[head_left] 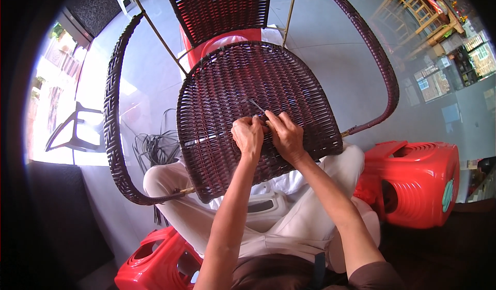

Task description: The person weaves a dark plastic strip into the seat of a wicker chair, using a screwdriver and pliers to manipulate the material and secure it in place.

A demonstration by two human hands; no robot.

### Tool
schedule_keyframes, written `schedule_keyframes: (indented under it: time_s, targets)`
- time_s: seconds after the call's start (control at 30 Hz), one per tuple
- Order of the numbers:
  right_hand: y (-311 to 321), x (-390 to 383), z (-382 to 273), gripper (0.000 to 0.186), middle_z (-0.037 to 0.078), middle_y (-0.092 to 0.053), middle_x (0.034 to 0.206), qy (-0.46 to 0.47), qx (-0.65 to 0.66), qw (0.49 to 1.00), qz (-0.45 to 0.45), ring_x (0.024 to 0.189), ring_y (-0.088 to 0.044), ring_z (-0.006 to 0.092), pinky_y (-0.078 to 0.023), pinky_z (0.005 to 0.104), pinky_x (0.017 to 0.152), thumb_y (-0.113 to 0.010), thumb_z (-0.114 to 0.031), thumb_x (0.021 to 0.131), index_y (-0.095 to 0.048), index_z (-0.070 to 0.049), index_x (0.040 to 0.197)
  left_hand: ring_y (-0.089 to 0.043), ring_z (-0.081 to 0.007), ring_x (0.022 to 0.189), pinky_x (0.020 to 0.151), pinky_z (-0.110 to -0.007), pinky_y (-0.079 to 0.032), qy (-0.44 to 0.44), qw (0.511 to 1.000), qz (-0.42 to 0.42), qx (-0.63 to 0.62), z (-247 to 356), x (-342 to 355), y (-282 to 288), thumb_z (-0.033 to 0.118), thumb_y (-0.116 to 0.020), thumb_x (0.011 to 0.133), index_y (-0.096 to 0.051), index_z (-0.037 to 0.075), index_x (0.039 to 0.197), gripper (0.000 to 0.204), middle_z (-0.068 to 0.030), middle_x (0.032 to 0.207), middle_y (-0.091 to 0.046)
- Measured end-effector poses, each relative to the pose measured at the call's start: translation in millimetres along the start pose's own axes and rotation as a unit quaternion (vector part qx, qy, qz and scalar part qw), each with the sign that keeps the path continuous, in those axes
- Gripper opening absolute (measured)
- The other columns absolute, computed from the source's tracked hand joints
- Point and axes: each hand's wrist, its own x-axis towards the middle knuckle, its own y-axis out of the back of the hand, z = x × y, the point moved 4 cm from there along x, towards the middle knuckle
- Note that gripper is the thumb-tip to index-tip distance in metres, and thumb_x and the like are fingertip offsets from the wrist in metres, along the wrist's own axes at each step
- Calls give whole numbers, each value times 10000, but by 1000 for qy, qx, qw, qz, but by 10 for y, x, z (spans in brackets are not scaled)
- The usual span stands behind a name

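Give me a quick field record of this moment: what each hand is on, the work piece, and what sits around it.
work piece: dark brown woven wicker chair, lying tipped across the person's lap
left hand: left hand pressed on the woven seat panel, fingers curled
right hand: right hand beside it, pinching a thin metal tool at the weave
hands: touching each other
nearby left: bundle of loose dark weaving strands on the floor
nearby right: red plastic stool
nearby lower left: second red plastic stool
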Motion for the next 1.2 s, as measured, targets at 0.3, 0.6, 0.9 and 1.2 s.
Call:
schedule_keyframes:
  time_s: [0.3, 0.6, 0.9, 1.2]
  targets:
    - [19, 11, -7, 234, 90, -582, 781, -17, -5, 1000, -7, 620, -617, 239, -492, 321, 517, -591, -90, 850, -628, -34, 1074, -587, -164, 469, 514, -295, -483, 18, 997, -65, -26, 105, -111, 128, 207, -615, 813, -678, -68, 746, 290, -114, 603, -654]
    - [-49, -7, 43, 243, 89, -563, 783, -16, -18, 1000, 5, 579, -608, 270, -494, 363, 467, -606, -134, 834, -609, -76, 1070, -532, -97, 446, 420, -242, -418, -29, 992, -103, -66, -44, -144, 80, 103, -594, 793, -667, -73, 766, 193, -109, 603, -649]
    - [210, 130, 31, 134, 132, -580, 795, -101, -35, 991, -79, 631, -609, 321, -489, 412, 531, -527, -184, 890, -503, -52, 883, -327, -22, 374, 346, -178, -205, 99, 903, -292, -300, -88, -183, 284, 161, -516, 914, -615, 18, 826, 196, -51, 662, -625]
    - [-342, 849, 216, 102, 136, -591, 768, -95, 97, 986, -100, 727, -599, 295, -478, 396, 667, -678, -73, 734, -600, -9, 752, -478, -123, 502, 518, -301, -405, -122, 973, -163, -109, 3, -355, 442, 135, -568, 826, -665, -39, 832, 199, -87, 587, -591]
